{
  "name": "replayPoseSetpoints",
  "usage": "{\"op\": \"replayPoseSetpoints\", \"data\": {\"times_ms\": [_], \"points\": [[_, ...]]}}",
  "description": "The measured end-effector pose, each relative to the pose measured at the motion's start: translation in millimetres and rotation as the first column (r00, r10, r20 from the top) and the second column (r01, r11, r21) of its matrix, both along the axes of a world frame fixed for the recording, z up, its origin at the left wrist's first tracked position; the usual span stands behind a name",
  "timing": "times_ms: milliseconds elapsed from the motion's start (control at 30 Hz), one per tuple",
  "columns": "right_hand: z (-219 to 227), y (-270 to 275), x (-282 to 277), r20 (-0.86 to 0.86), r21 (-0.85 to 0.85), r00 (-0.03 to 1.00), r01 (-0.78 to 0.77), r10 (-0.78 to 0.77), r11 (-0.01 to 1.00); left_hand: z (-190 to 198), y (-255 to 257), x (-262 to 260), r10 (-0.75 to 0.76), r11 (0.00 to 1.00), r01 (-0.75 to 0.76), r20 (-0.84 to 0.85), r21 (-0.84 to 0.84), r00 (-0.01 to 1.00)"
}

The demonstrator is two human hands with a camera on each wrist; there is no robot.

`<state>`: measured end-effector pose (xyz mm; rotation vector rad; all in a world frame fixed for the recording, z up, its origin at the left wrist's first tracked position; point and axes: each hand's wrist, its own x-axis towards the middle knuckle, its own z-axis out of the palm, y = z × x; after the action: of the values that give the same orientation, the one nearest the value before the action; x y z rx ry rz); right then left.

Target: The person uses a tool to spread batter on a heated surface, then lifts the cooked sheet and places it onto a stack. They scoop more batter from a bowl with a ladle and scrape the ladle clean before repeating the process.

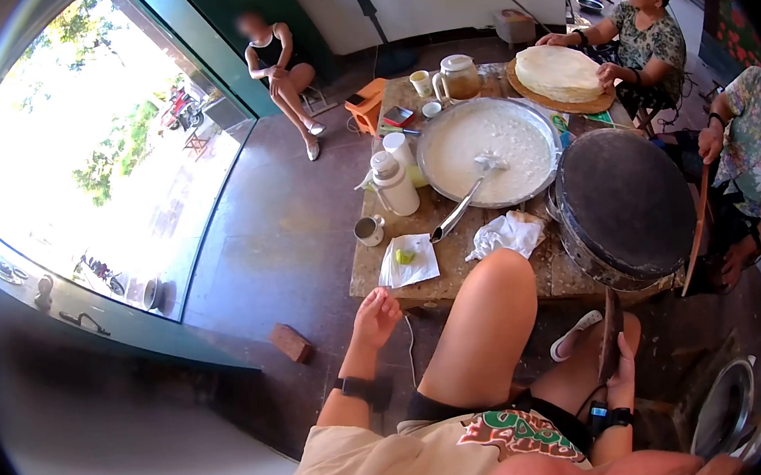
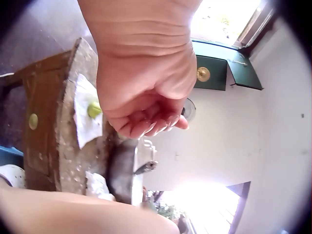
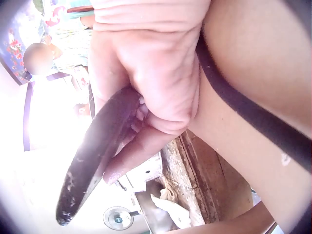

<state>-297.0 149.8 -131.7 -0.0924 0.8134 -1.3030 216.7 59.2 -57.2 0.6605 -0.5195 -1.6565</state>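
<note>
My right hand grips a long, dark, flat scraper beside my right thigh, its blade pointing up toward the table. In the right wrist view the scraper passes between thumb and fingers. My left hand is raised just off the table's front left corner, fingers loosely curled around nothing. Closest to it is a white paper with a small green lump. Right of the paper lies a crumpled white cloth. A round black griddle stands at the table's right end.
A wide metal basin of pale batter holds a ladle. Beyond sits a stack of flat pancakes, touched by a person. Another person at right holds a stick. A jug and metal mug stand left. One person sits near the doorway.
</note>
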Motion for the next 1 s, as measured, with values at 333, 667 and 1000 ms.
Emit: {"op": "replayPoseSetpoints", "data": {"times_ms": [333, 667, 1000], "points": [[-4.7, -0.4, -4.1, -0.018, 0.015, 0.999, -0.028, 0.028, 0.999, -79.8, 41.2, 38.7, -0.035, 0.974, -0.023, 0.250, 0.228, 0.968], [3.4, -0.9, 0.7, 0.006, -0.002, 1.000, -0.022, 0.022, 1.000, -112.6, 71.5, 64.5, -0.081, 0.904, -0.163, 0.534, 0.394, 0.842], [3.6, -0.2, 0.4, 0.024, -0.009, 0.999, -0.024, 0.024, 1.000, -128.9, 82.1, 73.1, -0.073, 0.905, -0.170, 0.537, 0.389, 0.840]]}}
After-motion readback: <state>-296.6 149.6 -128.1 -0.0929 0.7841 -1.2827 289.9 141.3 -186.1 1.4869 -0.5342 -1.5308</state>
